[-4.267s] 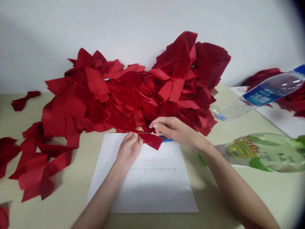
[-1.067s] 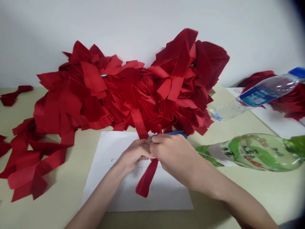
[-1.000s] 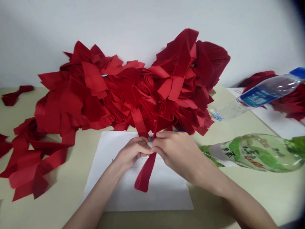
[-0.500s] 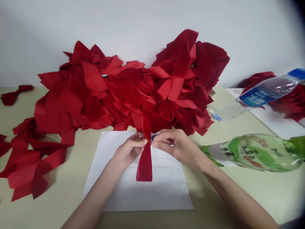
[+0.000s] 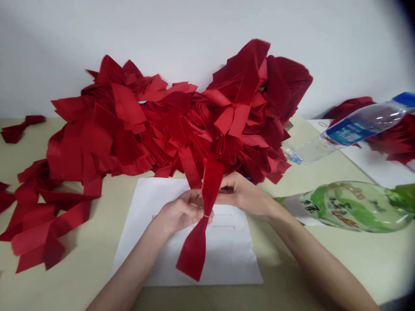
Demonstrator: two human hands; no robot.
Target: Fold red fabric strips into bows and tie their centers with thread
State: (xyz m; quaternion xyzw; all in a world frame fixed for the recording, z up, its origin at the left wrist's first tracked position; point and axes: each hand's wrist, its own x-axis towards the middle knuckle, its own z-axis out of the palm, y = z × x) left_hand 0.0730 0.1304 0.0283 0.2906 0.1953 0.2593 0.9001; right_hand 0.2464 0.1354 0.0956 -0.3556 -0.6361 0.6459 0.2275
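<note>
A red velvet ribbon strip (image 5: 193,252), cinched at its middle by a thin pale thread (image 5: 206,216), is held up over the white paper (image 5: 231,263). My left hand (image 5: 183,211) is closed on the ribbon at the cinched waist, thumb in front and fingertips behind. The strip's lower half flares towards me; its upper half stands towards the pile. My right hand (image 5: 244,194) is closed right beside that upper half. Its fingertips are hidden behind the ribbon, so what they grip cannot be made out. A bit of blue shows just beyond the right hand.
A large heap of red ribbon pieces (image 5: 155,129) lies against the wall. Loose ribbon strips (image 5: 61,216) and a cinched ribbon (image 5: 22,128) are at left. To the right lie a green-labelled bottle (image 5: 353,207) and a clear blue-capped bottle (image 5: 353,129), with more red ribbons behind.
The cinched ribbon has come towards me, tilted and lifted, its waist now lower in view. My right hand's fingers have slipped behind it; the blue object that was at their tips is mostly out of sight.
</note>
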